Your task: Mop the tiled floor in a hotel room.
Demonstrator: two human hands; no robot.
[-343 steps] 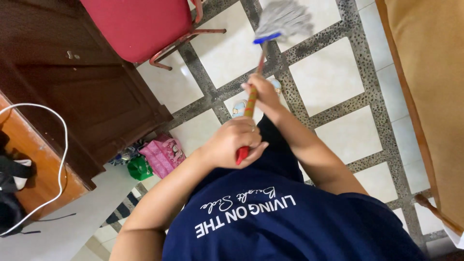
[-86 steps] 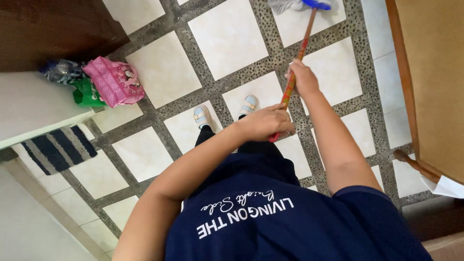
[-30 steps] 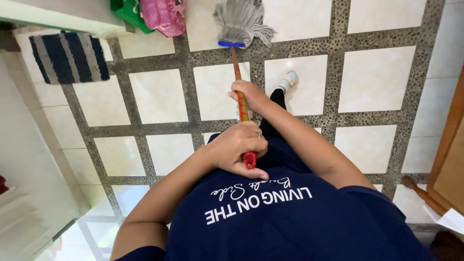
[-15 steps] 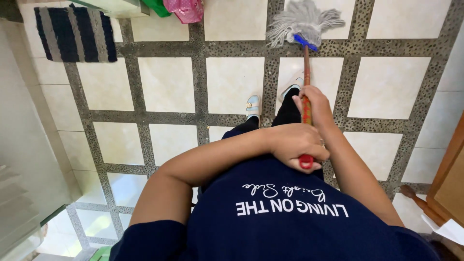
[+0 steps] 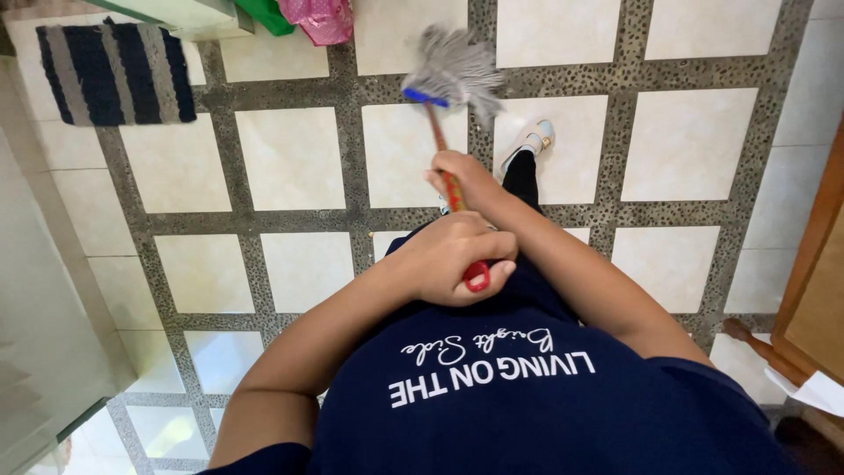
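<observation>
I hold a mop with both hands. My left hand [image 5: 457, 258] is closed round the red top end of the handle, close to my chest. My right hand [image 5: 466, 179] grips the orange handle [image 5: 437, 132] lower down. The grey string mop head [image 5: 457, 72] with its blue clamp rests on the tiled floor [image 5: 290, 158] ahead of me, blurred. My foot in a light shoe [image 5: 530, 141] stands just right of the mop head.
A dark and grey striped mat [image 5: 114, 70] lies at the upper left. Pink [image 5: 321, 16] and green [image 5: 266, 13] bags sit at the top edge by a pale ledge. A wooden furniture edge [image 5: 813, 281] runs down the right side.
The mop head has swung to the left across the tiles, and my hands have moved left with the handle. The view has shifted a little.
</observation>
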